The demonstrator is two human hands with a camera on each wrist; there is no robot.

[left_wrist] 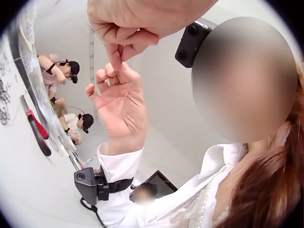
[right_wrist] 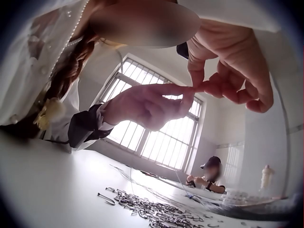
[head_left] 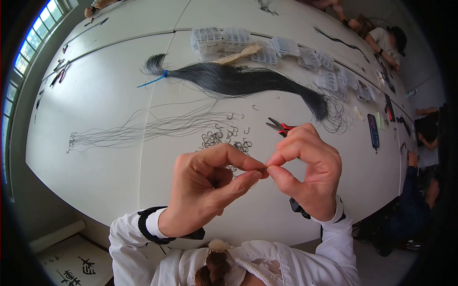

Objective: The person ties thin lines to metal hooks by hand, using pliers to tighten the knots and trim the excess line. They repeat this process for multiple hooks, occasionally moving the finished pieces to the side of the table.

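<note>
Both hands meet fingertip to fingertip above the table. The left hand (head_left: 205, 183) pinches something very small between thumb and index finger; the right hand (head_left: 307, 169) pinches at the same spot. What they hold is too small to tell, though a thin dark line shows just below the fingers. Beneath and beyond them lies a pile of dark hooks (head_left: 214, 139), also seen in the right wrist view (right_wrist: 152, 209). Red-handled pliers (head_left: 281, 127) lie just beyond the right hand. In the left wrist view the left hand (left_wrist: 147, 19) is above the right hand (left_wrist: 121, 102).
A long bundle of dark strands (head_left: 238, 80) tied with a blue tie (head_left: 165, 74) lies across the table. Thin separate lines (head_left: 143, 128) spread at the left. Clear plastic boxes (head_left: 207, 40) stand behind, a phone (head_left: 373, 131) lies at the right, and other people sit around.
</note>
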